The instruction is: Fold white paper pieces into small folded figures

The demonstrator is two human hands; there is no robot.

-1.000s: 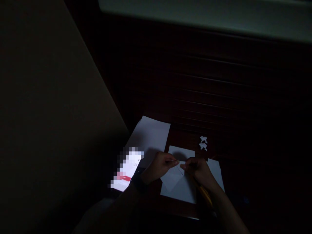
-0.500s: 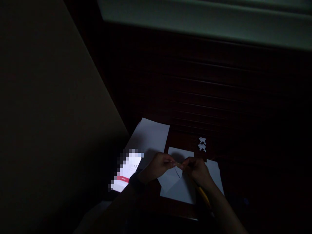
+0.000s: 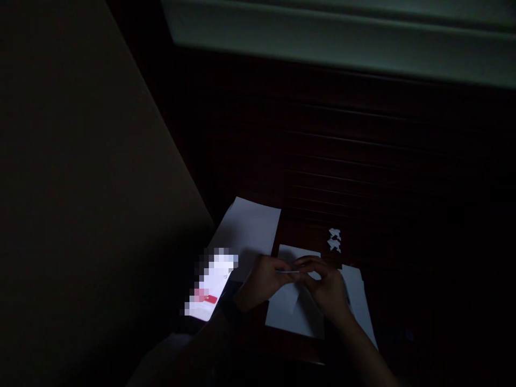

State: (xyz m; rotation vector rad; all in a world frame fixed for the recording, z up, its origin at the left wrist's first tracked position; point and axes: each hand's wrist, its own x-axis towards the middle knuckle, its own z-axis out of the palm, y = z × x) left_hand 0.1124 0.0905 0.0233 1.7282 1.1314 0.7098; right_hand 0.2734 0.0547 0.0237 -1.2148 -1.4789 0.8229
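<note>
My left hand, with a dark band at its wrist, pinches a small piece of white paper, seen nearly edge-on as a thin pale line. My right hand meets it from the other side, its thumb and curled fingers closed at the paper's right end. Both hands are above a white sheet lying on the dark table. Much of the held piece is hidden by my fingers, and dim light makes its folds hard to read.
A larger white sheet lies at the back left, beside a lit phone. Two small folded paper shapes sit behind my right hand. More white paper lies to the right. A dark slatted panel rises behind.
The held paper has turned from hanging below my fingers to nearly edge-on. My right fingers have arched over it. The yellow object beneath my right forearm is now out of sight.
</note>
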